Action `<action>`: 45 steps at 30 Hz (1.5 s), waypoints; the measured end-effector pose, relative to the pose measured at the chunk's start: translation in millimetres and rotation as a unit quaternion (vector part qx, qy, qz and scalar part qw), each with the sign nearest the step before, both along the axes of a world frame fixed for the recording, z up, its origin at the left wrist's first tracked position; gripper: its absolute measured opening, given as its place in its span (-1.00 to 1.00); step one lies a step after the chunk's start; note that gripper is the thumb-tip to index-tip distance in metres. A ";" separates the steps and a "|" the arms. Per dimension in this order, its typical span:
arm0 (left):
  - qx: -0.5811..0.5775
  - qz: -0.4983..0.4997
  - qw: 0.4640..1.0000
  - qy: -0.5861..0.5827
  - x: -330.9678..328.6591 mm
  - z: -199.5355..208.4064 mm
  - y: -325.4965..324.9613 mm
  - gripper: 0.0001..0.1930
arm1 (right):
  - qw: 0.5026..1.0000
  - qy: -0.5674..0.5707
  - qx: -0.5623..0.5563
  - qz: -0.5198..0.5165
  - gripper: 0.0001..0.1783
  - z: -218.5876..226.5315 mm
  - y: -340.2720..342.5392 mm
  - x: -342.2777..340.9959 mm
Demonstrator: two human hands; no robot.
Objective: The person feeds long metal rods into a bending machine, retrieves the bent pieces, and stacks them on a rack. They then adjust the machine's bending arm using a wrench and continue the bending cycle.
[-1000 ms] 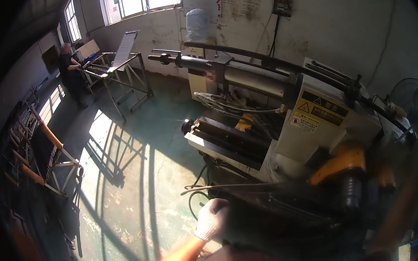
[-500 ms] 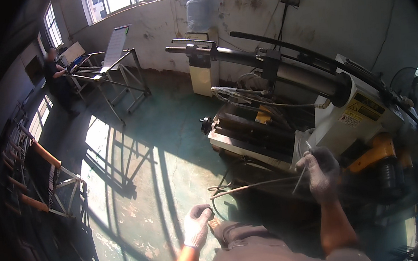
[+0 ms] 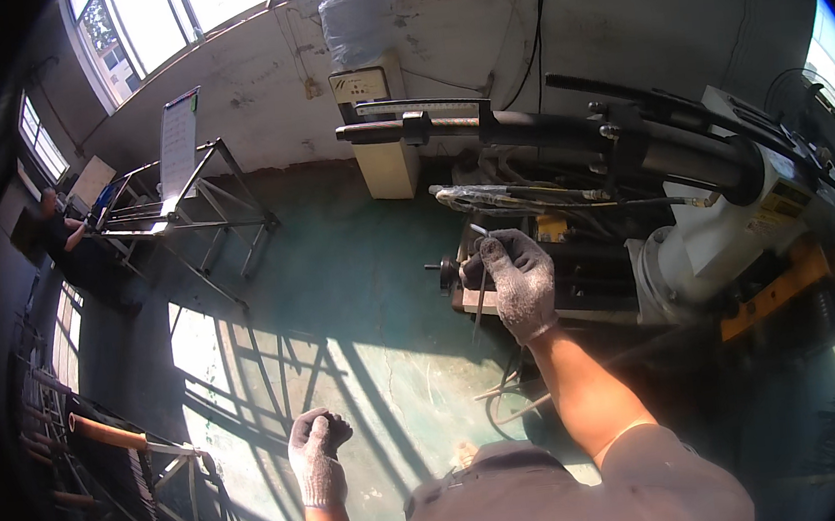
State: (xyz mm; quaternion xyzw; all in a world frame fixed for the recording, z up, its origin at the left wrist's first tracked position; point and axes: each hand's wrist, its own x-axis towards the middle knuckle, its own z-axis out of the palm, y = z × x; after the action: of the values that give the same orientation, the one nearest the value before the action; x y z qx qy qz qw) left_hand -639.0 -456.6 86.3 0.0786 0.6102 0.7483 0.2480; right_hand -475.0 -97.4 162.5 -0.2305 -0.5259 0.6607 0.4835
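My right hand (image 3: pixel 522 286), in a grey-white knit glove with a darker coating, is raised in front of the long machine. Its fingers close round a thin rod (image 3: pixel 480 305), which tilts steeply, with a pale tip showing above the thumb. What kind of rod it is, I cannot make out. My left hand (image 3: pixel 317 453), gloved the same way, hangs lower over the sunlit floor. Its fingers are curled in, and nothing sticks out of them. The machine (image 3: pixel 566 131) has a thick dark horizontal cylinder, hoses and a white housing at the right.
A metal frame table (image 3: pixel 198 221) with an upright white board (image 3: pixel 180 148) stands far left, where another person (image 3: pixel 74 243) is at work. A rack with orange-brown rollers (image 3: pixel 107 431) is at left. Hoses (image 3: pixel 511 397) lie on the floor near my legs. A water dispenser (image 3: pixel 382 153) stands by the wall.
My right hand has moved left and up with the rod, now before the machine's near end. My left hand has shifted left. The view has turned right and closer to the wall.
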 end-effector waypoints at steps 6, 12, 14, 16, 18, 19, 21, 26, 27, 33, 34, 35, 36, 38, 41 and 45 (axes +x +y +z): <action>0.009 -0.139 0.990 -0.008 -142.1 10.5 59.2 -0.65 | 0.997 0.025 -0.004 -0.074 -0.80 1.9 23.5 -107.8; 0.016 -0.286 0.957 0.041 -262.7 47.6 174.4 -0.70 | 0.980 0.041 0.044 -0.191 -0.80 -15.9 46.8 -187.7; 0.037 -0.338 0.940 0.040 -287.4 72.1 208.8 -0.71 | 0.976 0.083 0.013 -0.203 -0.81 -21.7 50.3 -209.6; 0.031 -0.378 0.923 0.063 -307.6 95.5 244.5 -0.69 | 0.966 0.114 0.035 -0.228 -0.84 -27.5 55.9 -227.4; 0.019 -0.408 0.906 0.108 -324.8 113.7 284.0 -0.67 | 0.960 0.122 0.031 -0.249 -0.86 -31.9 66.0 -239.3; 0.010 -0.405 0.907 0.115 -331.3 120.2 304.6 -0.66 | 0.956 0.114 0.037 -0.269 -0.86 -33.3 72.4 -243.9; 0.019 -0.418 0.900 0.124 -342.3 131.4 342.0 -0.66 | 0.950 0.098 0.042 -0.292 -0.86 -35.2 84.0 -250.7; 0.005 -0.494 0.864 0.095 -334.7 151.3 424.1 -0.64 | 0.945 0.098 -0.041 -0.310 -0.85 -36.9 97.1 -261.6; -0.017 -0.493 0.854 0.165 -333.7 156.6 440.2 -0.61 | 0.940 0.108 -0.038 -0.320 -0.85 -38.6 97.2 -264.5; -0.071 -0.411 0.580 0.700 -335.1 183.9 498.8 -0.62 | 0.923 0.137 -0.047 -0.356 -0.83 -50.9 98.6 -289.7; -0.077 -0.391 0.534 0.746 -331.5 187.3 505.8 -0.61 | 0.919 0.145 -0.052 -0.363 -0.83 -51.2 99.1 -294.2; -0.036 -0.415 0.522 0.744 -326.7 191.6 512.5 -0.60 | 0.915 0.153 -0.056 -0.370 -0.83 -51.0 99.4 -298.1; 0.004 -0.443 0.506 0.740 -319.6 195.0 520.2 -0.60 | 0.909 0.162 -0.060 -0.378 -0.83 -50.6 100.3 -300.7; 0.004 -0.575 0.595 0.562 -304.5 202.1 534.2 -0.55 | 0.908 0.141 -0.030 -0.392 -0.86 -50.9 101.6 -300.8; -0.120 -0.717 0.668 0.160 -284.2 209.8 552.9 -0.36 | 0.903 0.073 0.067 -0.417 -0.86 -55.8 102.4 -295.3; -0.124 -0.748 0.612 0.225 -274.5 214.2 553.5 -0.36 | 0.890 0.037 0.094 -0.444 -0.86 -62.2 103.6 -301.5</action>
State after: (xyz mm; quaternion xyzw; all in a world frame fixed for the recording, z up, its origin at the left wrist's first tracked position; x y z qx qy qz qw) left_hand -913.5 96.9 300.5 0.6421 0.4636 0.1795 0.5836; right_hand -776.5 6.2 100.4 -0.3684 -0.4104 0.3326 0.7650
